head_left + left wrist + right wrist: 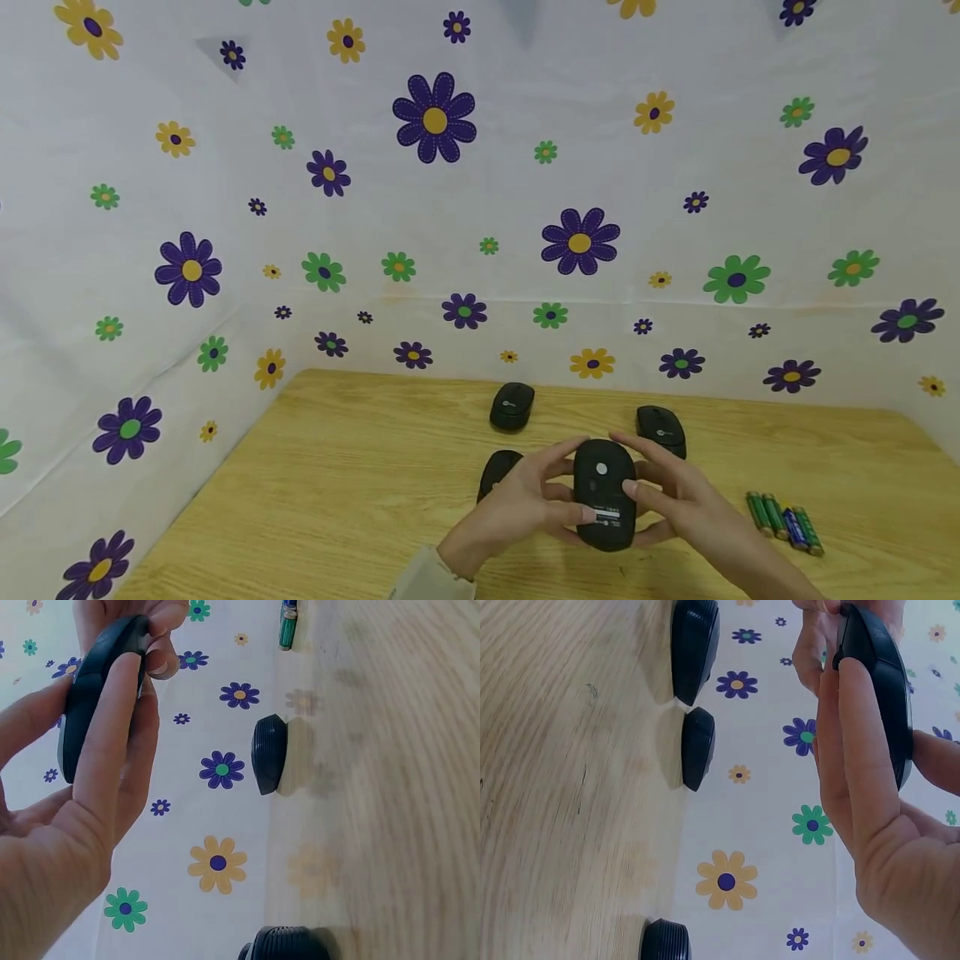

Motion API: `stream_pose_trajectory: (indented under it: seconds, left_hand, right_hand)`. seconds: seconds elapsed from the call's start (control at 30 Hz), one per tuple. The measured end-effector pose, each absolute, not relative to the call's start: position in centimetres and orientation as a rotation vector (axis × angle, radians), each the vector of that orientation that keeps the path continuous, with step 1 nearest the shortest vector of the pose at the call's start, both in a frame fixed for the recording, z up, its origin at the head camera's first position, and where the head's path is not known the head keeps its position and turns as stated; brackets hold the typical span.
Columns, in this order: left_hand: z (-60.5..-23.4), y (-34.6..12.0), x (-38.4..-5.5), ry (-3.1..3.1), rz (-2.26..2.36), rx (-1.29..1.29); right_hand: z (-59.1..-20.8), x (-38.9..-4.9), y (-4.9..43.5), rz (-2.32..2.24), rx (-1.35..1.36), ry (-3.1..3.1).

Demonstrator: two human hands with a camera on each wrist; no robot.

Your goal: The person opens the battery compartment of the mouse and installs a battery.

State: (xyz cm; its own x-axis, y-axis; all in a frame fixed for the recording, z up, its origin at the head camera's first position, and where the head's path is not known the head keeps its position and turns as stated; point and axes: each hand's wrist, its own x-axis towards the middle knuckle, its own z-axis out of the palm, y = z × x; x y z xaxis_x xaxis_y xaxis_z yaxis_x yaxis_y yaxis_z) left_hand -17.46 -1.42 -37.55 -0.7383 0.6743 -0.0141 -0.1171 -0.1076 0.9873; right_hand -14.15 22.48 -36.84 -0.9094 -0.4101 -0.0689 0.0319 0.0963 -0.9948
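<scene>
A black computer mouse is held up above the table with its underside facing the head camera. That underside carries a round white spot and a printed label. My left hand grips its left side, thumb over the label's edge. On the opposite side my right hand holds it, the thumb on the underside near the middle. Seen edge-on in the left wrist view, the mouse lies between the thumb and long fingers of the left hand. In the right wrist view, the right hand supports it likewise.
Three more black mice stand on the wooden table: one at the back, one behind the right hand, one partly hidden by the left hand. Several green and blue batteries lie at right. A flowered cloth rises behind.
</scene>
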Motion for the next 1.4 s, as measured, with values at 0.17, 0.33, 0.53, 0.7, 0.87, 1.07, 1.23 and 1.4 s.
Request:
stream_pose_trajectory:
  seconds: [0.17,0.33,0.53,0.7,0.87,1.07,1.23,1.4]
  left_hand:
    - [-37.55,-1.32,-17.44,1.61,1.899,0.596]
    - [-37.58,-1.27,-17.45,1.604,1.887,0.598]
    - [-37.78,-1.31,-17.41,1.607,1.878,0.599]
    - [-37.66,-1.41,-17.37,1.612,1.877,0.593]
    - [-37.47,-1.3,-17.39,1.618,1.87,0.599]
    - [-37.34,-1.02,-17.44,1.637,1.852,0.612]
    - [-37.3,-0.92,-17.41,1.651,1.846,0.607]
    - [-37.31,-0.95,-17.29,1.641,1.847,0.599]
  right_hand:
    - [-37.11,-14.17,22.42,-1.908,-0.384,2.02]
    - [-37.25,-14.22,22.42,-1.911,-0.422,1.984]
    - [-37.4,-14.27,22.34,-1.911,-0.4,1.986]
    - [-37.39,-14.43,22.14,-1.921,-0.395,1.995]
    - [-37.41,-14.51,22.11,-1.93,-0.408,2.006]
    - [-37.54,-14.46,22.21,-1.943,-0.454,2.031]
    - [-37.62,-14.37,22.21,-1.947,-0.481,2.042]
    - [-37.53,-14.25,22.01,-1.936,-0.48,2.066]
